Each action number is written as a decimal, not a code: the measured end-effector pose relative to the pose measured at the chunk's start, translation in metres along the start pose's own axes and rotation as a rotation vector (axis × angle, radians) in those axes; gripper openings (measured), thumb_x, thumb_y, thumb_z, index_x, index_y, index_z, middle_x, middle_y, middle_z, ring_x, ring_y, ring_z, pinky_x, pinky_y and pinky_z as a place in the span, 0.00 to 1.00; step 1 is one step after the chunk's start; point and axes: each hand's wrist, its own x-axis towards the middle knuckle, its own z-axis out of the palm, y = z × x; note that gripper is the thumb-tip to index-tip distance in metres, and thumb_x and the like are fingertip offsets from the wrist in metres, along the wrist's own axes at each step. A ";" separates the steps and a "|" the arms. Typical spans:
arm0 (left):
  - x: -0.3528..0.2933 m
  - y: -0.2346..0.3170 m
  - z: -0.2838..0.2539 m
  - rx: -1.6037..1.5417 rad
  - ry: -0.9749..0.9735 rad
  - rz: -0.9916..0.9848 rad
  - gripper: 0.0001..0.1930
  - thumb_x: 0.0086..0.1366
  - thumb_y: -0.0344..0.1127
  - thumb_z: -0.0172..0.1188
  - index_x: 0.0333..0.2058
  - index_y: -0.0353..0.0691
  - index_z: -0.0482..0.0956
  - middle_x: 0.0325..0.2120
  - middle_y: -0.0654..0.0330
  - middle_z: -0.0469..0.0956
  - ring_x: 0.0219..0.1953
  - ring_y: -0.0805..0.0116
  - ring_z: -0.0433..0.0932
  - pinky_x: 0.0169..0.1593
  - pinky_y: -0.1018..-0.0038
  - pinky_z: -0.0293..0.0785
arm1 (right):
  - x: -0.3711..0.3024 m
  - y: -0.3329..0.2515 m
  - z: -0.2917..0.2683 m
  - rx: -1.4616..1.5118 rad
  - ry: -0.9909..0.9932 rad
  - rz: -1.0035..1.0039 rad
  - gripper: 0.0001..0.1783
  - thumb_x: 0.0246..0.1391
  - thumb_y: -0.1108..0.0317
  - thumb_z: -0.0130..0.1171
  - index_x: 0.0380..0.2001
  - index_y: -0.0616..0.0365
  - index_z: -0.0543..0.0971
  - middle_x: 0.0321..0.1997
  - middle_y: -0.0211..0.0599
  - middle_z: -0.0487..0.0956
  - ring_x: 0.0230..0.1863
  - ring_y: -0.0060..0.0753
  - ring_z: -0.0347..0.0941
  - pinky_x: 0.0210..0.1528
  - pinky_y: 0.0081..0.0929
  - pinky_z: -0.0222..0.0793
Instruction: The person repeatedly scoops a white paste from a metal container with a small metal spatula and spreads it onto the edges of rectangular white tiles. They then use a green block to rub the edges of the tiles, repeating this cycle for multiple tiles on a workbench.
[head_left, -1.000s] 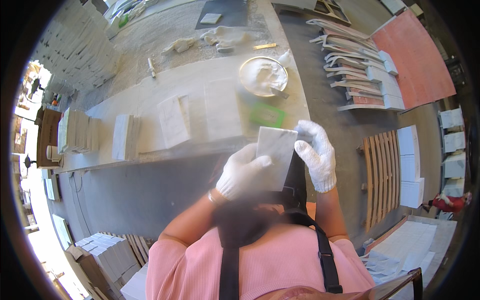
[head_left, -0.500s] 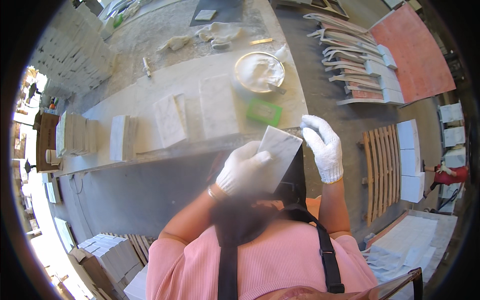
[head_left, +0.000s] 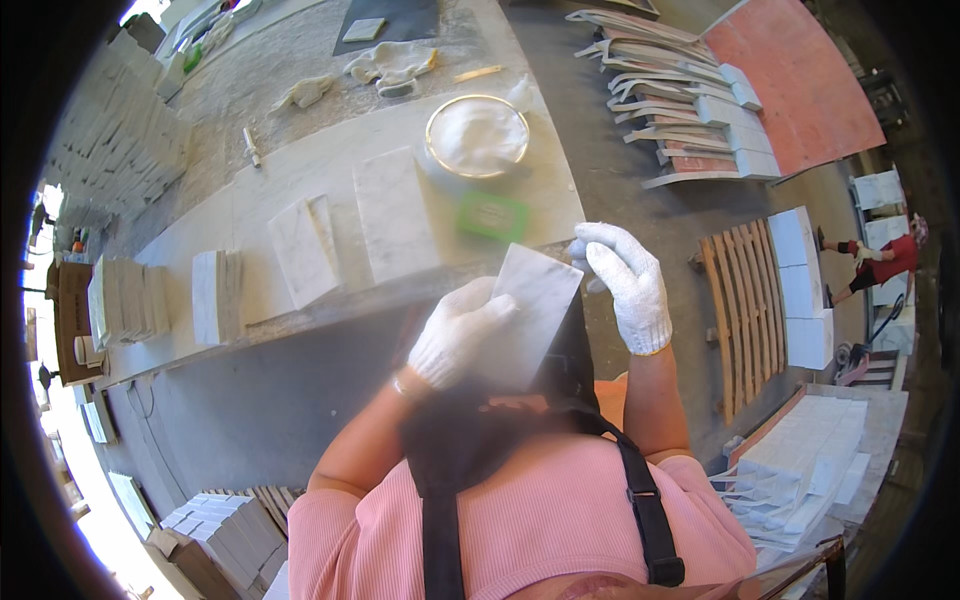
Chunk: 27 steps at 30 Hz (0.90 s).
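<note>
In my gloved left hand (head_left: 458, 330) is a rectangular white marble tile (head_left: 535, 300) with faint grey veins, gripped along its left side and tilted over my lap. My gloved right hand (head_left: 625, 285) is raised beside the tile's upper right corner. Its fingers are bent and somewhat apart, with nothing visible in them; I cannot tell whether they touch the edge. Ahead on the table stands a round, gold-rimmed bowl (head_left: 477, 135) of white powder or paste. A green rectangular block (head_left: 492, 216) lies nearer to me, partly blurred.
On the table (head_left: 330, 160), marble tiles (head_left: 393, 215) lie near the front edge, with upright tile stacks (head_left: 128, 300) farther left. Crumpled gloves (head_left: 392, 64) are at the back. A wooden pallet (head_left: 745, 315) stands to the right, and another person (head_left: 885, 262) is beyond it.
The table and its contents have shifted left and slightly in view. My right hand has stayed by the tile's corner, its fingers now a little more spread. The left hand keeps the tile.
</note>
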 end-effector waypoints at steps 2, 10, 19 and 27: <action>0.001 -0.001 0.000 0.009 0.000 0.006 0.26 0.71 0.47 0.63 0.56 0.30 0.78 0.46 0.59 0.82 0.48 0.73 0.76 0.55 0.72 0.73 | 0.000 -0.001 0.000 -0.010 -0.002 -0.010 0.18 0.68 0.63 0.57 0.56 0.59 0.82 0.45 0.36 0.86 0.45 0.26 0.82 0.40 0.23 0.74; 0.005 -0.005 -0.002 -0.025 -0.003 -0.025 0.25 0.72 0.47 0.62 0.56 0.30 0.79 0.45 0.61 0.81 0.47 0.73 0.76 0.54 0.73 0.73 | 0.003 -0.005 0.000 -0.002 -0.009 -0.009 0.18 0.68 0.63 0.57 0.55 0.59 0.83 0.45 0.36 0.86 0.44 0.26 0.82 0.41 0.23 0.74; 0.010 -0.005 -0.007 -0.031 -0.015 -0.002 0.22 0.73 0.39 0.61 0.59 0.31 0.78 0.48 0.61 0.82 0.48 0.73 0.78 0.56 0.73 0.73 | 0.035 0.013 0.000 -0.188 0.079 -0.187 0.18 0.66 0.63 0.61 0.53 0.61 0.83 0.47 0.36 0.86 0.48 0.27 0.82 0.48 0.26 0.76; 0.024 0.005 0.009 -0.014 0.204 -0.009 0.24 0.72 0.42 0.58 0.58 0.29 0.76 0.46 0.56 0.82 0.46 0.71 0.78 0.52 0.70 0.76 | 0.119 -0.005 0.010 -0.720 -0.013 -0.301 0.21 0.63 0.50 0.65 0.52 0.51 0.84 0.55 0.39 0.84 0.53 0.37 0.82 0.57 0.31 0.75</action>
